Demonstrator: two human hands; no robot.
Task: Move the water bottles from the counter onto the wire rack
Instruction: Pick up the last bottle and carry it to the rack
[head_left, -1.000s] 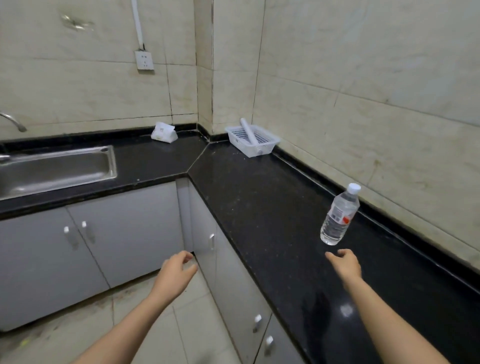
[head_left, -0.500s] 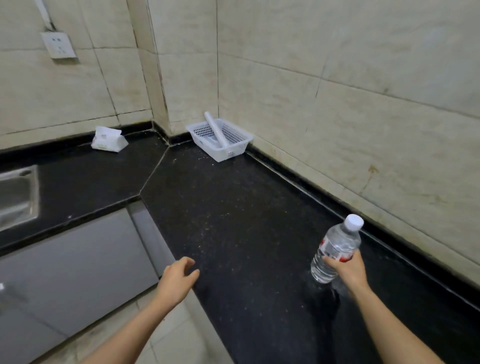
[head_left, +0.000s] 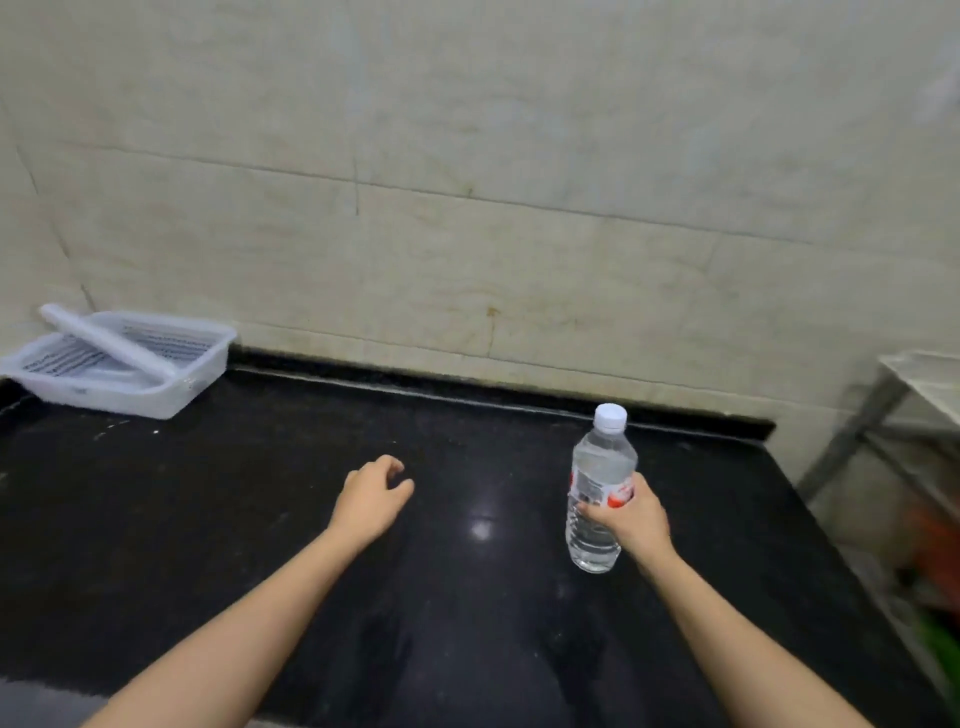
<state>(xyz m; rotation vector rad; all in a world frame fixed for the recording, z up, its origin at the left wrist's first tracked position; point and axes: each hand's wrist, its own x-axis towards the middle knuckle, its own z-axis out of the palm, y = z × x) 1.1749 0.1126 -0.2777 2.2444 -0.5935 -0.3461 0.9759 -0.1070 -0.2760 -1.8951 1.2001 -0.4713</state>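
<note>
Clear water bottle (head_left: 602, 462) in right hand (head_left: 636, 519); white basket (head_left: 200, 376) holds 1 tube (head_left: 109, 340).

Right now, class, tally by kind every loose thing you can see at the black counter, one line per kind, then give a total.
water bottle: 1 (gripped by the right hand)
white basket: 1
white roll: 1 (lying in the basket)
Total: 3
</note>
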